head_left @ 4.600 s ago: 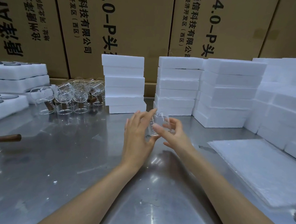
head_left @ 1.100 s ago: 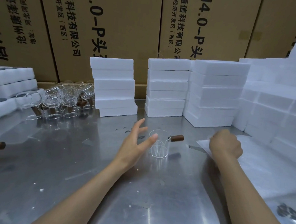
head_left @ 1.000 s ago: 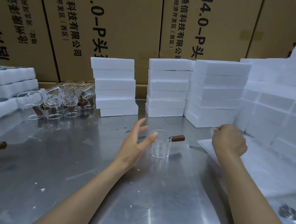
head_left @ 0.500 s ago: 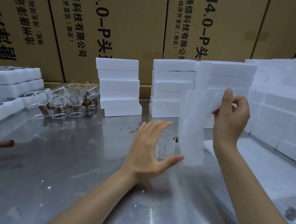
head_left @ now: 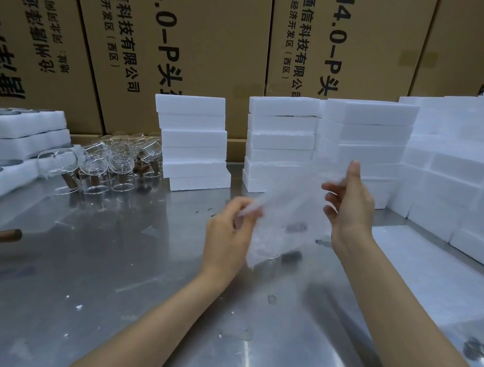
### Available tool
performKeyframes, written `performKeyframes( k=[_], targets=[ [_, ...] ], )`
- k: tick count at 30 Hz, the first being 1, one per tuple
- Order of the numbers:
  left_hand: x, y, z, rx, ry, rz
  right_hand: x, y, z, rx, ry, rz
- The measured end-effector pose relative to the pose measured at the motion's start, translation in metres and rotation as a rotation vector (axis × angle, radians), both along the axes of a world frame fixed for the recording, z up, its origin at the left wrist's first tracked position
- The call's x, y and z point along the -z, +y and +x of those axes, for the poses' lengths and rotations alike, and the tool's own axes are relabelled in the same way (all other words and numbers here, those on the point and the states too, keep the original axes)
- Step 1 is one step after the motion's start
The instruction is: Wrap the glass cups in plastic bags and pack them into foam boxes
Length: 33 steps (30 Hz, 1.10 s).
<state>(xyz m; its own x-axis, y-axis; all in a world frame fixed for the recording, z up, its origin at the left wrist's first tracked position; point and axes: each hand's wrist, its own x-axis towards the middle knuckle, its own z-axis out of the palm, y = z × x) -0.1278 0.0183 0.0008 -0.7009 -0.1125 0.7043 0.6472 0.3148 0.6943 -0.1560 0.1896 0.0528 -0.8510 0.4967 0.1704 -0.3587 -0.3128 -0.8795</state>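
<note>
While both hands are up over the steel counter [head_left: 89,259], a thin, cloudy plastic bag [head_left: 287,214] hangs stretched between them. The left hand [head_left: 226,233] has its fingers curled, pinching the bag's lower left edge; the right hand [head_left: 350,207] grips the upper right edge, index finger pointing up and the other fingers bent toward the film. Behind the bag, and blurred by it, a glass cup [head_left: 273,250] stands on the counter, its dark handle [head_left: 296,227] just showing through the plastic; neither hand touches it. Off to the left, more glass cups [head_left: 114,161] with wooden handles crowd together near the back of the counter, and beside them foam trays [head_left: 26,130] with round cut-outs are piled up. Straight ahead, three stacks of white foam boxes [head_left: 193,143] line up against the tall cardboard cartons [head_left: 187,38] printed with black characters, and a bigger wall of foam blocks [head_left: 456,173] climbs at the right. A flat pile of plastic bags [head_left: 427,279] lies on the counter under the right forearm. At the far left edge, one wooden handle [head_left: 1,236] pokes into view.
</note>
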Motion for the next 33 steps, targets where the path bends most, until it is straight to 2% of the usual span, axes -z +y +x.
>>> performKeyframes(
  k=[3, 6, 10, 19, 22, 24, 25, 27, 29, 31, 33],
  targets=[
    [-0.005, -0.01, -0.008, 0.025, -0.207, 0.338, 0.004, -0.002, -0.002, 0.001, -0.02, 0.174],
    [-0.006, -0.018, -0.011, -0.019, -0.291, 0.459, 0.007, -0.009, -0.001, -0.087, -0.095, 0.392],
    [-0.003, -0.025, -0.015, -0.076, -0.36, 0.477, 0.013, -0.015, -0.002, -0.228, -0.19, 0.603],
    [0.003, -0.042, -0.025, -0.131, -0.446, 0.442, 0.017, -0.016, 0.002, -0.259, -0.133, 0.692],
    [0.004, -0.049, -0.028, -0.365, -0.429, 0.27, 0.016, -0.02, 0.002, -0.254, -0.114, 0.717],
    [-0.001, -0.05, -0.024, -0.52, -0.25, 0.058, 0.015, -0.023, 0.002, -0.247, -0.097, 0.676],
    [-0.004, -0.049, -0.02, -0.525, -0.132, -0.052, 0.014, -0.024, 0.002, -0.242, -0.086, 0.657],
    [-0.009, -0.041, -0.012, -0.362, 0.004, -0.234, 0.012, -0.027, 0.002, -0.235, -0.062, 0.63],
    [-0.008, -0.03, -0.001, -0.141, 0.019, -0.419, 0.011, -0.028, 0.003, -0.263, -0.044, 0.574],
    [-0.004, -0.021, 0.004, -0.083, 0.087, -0.644, 0.01, -0.028, 0.004, -0.315, -0.045, 0.514],
    [-0.002, -0.017, 0.003, -0.12, 0.204, -0.714, 0.009, -0.028, 0.005, -0.357, -0.048, 0.453]
  ],
)
